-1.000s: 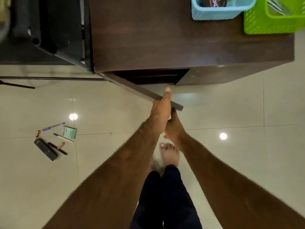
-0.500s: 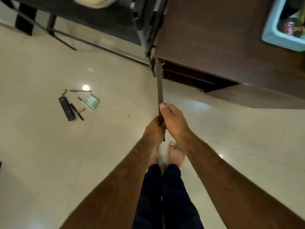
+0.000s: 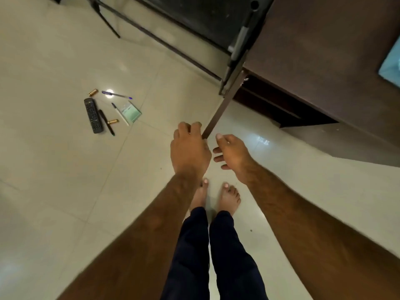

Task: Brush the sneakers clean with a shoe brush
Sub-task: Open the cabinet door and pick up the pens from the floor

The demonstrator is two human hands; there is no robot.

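No sneakers and no shoe brush are in view. I stand barefoot on a pale tiled floor in front of a dark brown cabinet point(image 3: 324, 50). Its thin door point(image 3: 225, 105) is swung open, edge-on toward me. My left hand point(image 3: 189, 152) grips the door's free edge, with the fingers curled over it. Just to the right of the door's end, my right hand point(image 3: 232, 155) hangs with relaxed fingers, holding nothing. The cabinet's inside point(image 3: 270, 105) is dark and its contents are hidden.
A black metal-framed chair or stand point(image 3: 194, 22) is beside the cabinet at the upper middle. On the floor to the left lie a black remote point(image 3: 93, 115), pens point(image 3: 116, 95), small batteries point(image 3: 93, 92) and a green packet point(image 3: 131, 111). A light blue basket's corner point(image 3: 391, 63) shows on the cabinet top.
The cabinet door has swung further open. My right hand has come off the door, while my left hand still holds its edge. The view has turned and tilted.
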